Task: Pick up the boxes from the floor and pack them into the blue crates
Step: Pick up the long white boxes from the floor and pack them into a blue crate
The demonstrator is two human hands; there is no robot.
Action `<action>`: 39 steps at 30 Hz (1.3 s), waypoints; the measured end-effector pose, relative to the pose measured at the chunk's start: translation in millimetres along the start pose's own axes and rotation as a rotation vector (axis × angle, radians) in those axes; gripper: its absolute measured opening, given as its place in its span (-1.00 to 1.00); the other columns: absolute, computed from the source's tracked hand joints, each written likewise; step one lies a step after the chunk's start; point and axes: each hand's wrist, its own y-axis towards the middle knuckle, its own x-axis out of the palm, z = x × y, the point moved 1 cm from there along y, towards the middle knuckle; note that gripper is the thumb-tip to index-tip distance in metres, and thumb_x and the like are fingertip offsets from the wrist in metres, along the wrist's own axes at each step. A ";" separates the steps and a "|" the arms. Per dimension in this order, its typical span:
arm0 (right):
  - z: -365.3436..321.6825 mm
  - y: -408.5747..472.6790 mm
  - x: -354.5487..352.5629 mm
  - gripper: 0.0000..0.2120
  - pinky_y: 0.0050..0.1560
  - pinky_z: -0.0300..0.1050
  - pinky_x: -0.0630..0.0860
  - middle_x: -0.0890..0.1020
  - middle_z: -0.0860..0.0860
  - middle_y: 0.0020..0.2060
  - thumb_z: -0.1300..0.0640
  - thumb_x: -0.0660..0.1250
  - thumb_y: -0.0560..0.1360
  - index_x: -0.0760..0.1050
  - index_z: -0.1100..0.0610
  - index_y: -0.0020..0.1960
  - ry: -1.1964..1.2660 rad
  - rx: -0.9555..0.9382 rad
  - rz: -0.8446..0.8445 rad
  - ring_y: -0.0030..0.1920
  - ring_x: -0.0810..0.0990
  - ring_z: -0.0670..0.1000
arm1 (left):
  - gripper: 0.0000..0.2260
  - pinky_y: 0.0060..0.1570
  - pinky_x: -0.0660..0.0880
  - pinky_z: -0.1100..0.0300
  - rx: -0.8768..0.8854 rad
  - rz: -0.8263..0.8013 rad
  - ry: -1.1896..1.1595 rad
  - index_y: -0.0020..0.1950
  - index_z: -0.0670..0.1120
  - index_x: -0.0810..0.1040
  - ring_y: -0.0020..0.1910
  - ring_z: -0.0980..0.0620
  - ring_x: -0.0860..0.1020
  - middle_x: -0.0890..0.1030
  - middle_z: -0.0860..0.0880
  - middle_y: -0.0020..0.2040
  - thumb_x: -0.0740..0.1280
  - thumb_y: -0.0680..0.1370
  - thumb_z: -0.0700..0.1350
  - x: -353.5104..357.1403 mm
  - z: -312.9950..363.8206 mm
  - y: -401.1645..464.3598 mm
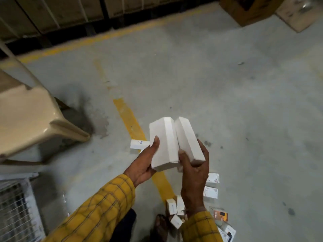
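Observation:
Two plain white boxes are held side by side above the floor. My left hand (145,163) grips the left white box (163,144), thumb on its front face. My right hand (194,170) grips the right white box (189,138), thumb on its near edge and fingers behind it. The boxes touch along their upper edges. Several small boxes (210,191) lie on the floor below my right wrist, one of them an orange box (220,214). Another white box (139,144) lies flat on the floor beside the yellow line. No blue crate is visible.
A beige plastic chair (29,117) stands at the left. A pale mesh-walled crate (15,206) sits at the lower left. A yellow painted line (128,117) crosses the grey concrete floor. Cardboard boxes (248,9) stand at the far right.

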 end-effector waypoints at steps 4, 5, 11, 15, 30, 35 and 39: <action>-60.6 -18.9 -4.4 -0.32 0.20 0.24 0.63 0.58 -0.09 0.35 -0.05 0.56 0.42 0.41 -0.12 0.48 0.124 0.008 -0.132 0.33 0.59 0.01 | -0.52 0.08 0.65 0.02 0.137 -0.011 0.245 0.54 0.26 0.25 0.25 0.00 0.63 0.61 0.11 0.34 0.14 0.61 0.26 33.3 32.5 -50.3; -75.9 -23.7 -7.0 -0.32 0.22 0.22 0.62 0.58 -0.10 0.36 -0.05 0.56 0.42 0.41 -0.11 0.49 0.138 -0.010 -0.162 0.33 0.58 -0.01 | -0.50 0.14 0.63 0.00 0.189 -0.011 0.283 0.56 0.35 0.15 0.30 0.02 0.59 0.54 0.17 0.40 0.15 0.61 0.27 40.1 38.3 -62.6; -147.2 -53.5 -22.7 -0.43 0.25 -0.14 0.59 0.53 -0.11 0.41 0.04 0.39 0.56 0.34 -0.07 0.53 0.171 -0.135 -0.446 0.39 0.53 -0.05 | -0.50 0.24 0.57 -0.11 0.297 0.042 0.188 0.55 0.44 0.05 0.37 0.00 0.53 0.37 0.19 0.53 0.16 0.66 0.23 72.6 55.5 -130.9; -176.0 -78.2 -29.2 -0.50 0.23 -0.22 0.55 0.51 -0.08 0.44 0.15 0.32 0.64 0.33 -0.03 0.55 0.211 -0.139 -0.616 0.41 0.51 -0.05 | -0.32 0.24 0.56 -0.17 0.390 0.011 0.086 0.57 0.39 0.07 0.37 -0.02 0.54 0.37 0.19 0.54 0.35 0.54 0.29 87.9 59.8 -175.6; -219.2 -182.2 -46.8 -0.35 0.28 -0.10 0.59 0.41 -0.20 0.48 0.05 0.37 0.58 0.19 -0.18 0.58 0.034 -0.278 -1.091 0.41 0.51 -0.08 | -0.20 0.25 0.56 -0.18 0.780 0.352 0.087 0.53 0.25 0.24 0.32 -0.12 0.57 0.54 -0.01 0.39 0.60 0.41 0.04 59.3 33.9 -319.8; -244.7 -231.5 -34.5 -0.36 0.28 -0.15 0.57 0.38 -0.23 0.50 0.14 0.35 0.63 0.16 -0.17 0.60 0.017 -0.373 -1.234 0.40 0.52 -0.09 | -0.20 0.24 0.57 -0.13 0.946 0.449 0.145 0.54 0.31 0.20 0.36 -0.03 0.53 0.50 0.07 0.42 0.57 0.44 0.00 40.8 37.0 -391.1; -258.0 -276.9 -21.5 -0.37 0.40 0.00 0.51 0.37 -0.25 0.50 0.07 0.34 0.64 0.15 -0.22 0.60 0.004 -0.473 -1.303 0.45 0.47 -0.03 | -0.21 0.16 0.62 -0.04 1.042 0.533 0.097 0.55 0.28 0.17 0.25 0.03 0.61 0.58 0.03 0.33 0.54 0.48 -0.08 23.3 36.2 -444.6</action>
